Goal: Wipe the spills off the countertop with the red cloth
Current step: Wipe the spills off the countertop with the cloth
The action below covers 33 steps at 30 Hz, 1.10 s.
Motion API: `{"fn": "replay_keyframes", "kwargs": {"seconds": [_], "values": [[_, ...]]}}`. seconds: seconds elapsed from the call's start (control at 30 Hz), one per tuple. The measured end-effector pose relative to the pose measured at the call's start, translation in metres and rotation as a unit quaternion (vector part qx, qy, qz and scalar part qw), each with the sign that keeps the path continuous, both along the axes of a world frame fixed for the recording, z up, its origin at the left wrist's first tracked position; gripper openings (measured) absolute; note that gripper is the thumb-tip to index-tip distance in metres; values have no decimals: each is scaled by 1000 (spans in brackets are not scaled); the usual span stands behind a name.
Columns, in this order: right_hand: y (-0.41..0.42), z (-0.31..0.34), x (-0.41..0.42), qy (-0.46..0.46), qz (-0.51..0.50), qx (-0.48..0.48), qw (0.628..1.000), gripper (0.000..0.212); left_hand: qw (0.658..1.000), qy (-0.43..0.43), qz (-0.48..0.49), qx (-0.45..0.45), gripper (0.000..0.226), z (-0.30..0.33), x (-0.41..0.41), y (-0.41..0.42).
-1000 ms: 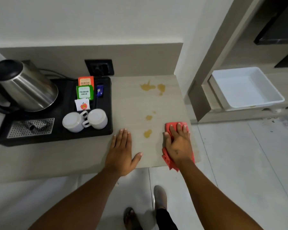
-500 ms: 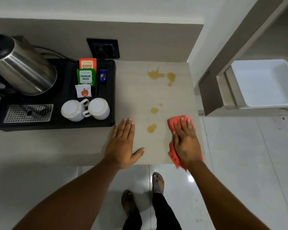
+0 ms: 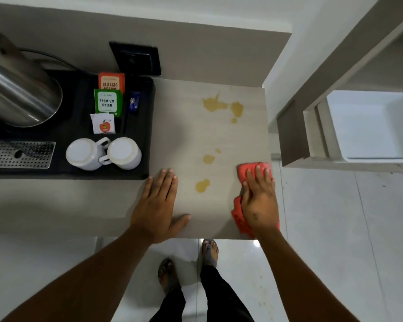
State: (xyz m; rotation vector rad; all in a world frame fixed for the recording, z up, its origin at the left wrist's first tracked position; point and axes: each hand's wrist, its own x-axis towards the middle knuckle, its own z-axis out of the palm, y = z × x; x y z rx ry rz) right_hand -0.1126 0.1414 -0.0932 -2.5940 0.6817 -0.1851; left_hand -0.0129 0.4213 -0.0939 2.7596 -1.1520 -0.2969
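Note:
The red cloth (image 3: 242, 171) lies at the countertop's (image 3: 191, 135) right front corner, pressed flat under my right hand (image 3: 258, 201). Amber spills mark the pale surface: a large splash (image 3: 214, 104) with a blob (image 3: 237, 109) near the back wall, a small spot (image 3: 208, 159) mid-counter, and another spot (image 3: 202, 185) just left of the cloth. My left hand (image 3: 157, 205) rests palm down, fingers spread, on the counter left of the near spot, holding nothing.
A black tray (image 3: 140, 159) on the left carries a steel kettle (image 3: 19, 94), two upturned white cups (image 3: 102, 153) and tea sachets (image 3: 108, 98). A wall socket (image 3: 135, 58) sits behind. A white bin (image 3: 370, 126) stands on a lower shelf to the right.
The view has tilted downward and closer over the counter. Both hands stay in place, the right still flat on the cloth; the spills look unchanged.

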Motion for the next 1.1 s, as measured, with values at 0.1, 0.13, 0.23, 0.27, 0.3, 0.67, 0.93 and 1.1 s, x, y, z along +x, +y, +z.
{"fn": "replay_keyframes", "kwargs": {"seconds": [0.1,0.13,0.23,0.27,0.3,0.67,0.93,1.1], "values": [[-30,6,60,15,-65,10,998,44,1000,9,0,1,104,-1,1,1],[-39,8,83,18,-70,10,997,44,1000,9,-2,5,105,0,2,0],[-47,10,114,22,38,-9,999,44,1000,6,-1,17,108,2,2,-1],[-48,8,110,17,90,-16,996,44,1000,9,0,16,108,2,2,-1],[-49,7,101,9,121,-22,992,43,1000,11,-1,15,108,1,3,0],[-80,10,173,17,139,-10,990,44,1000,6,3,14,109,0,-1,0],[-97,14,221,6,-5,18,1000,45,1000,18,11,5,109,0,0,0],[-108,10,222,-8,161,-10,987,41,1000,21,13,-8,106,1,0,-1]]}}
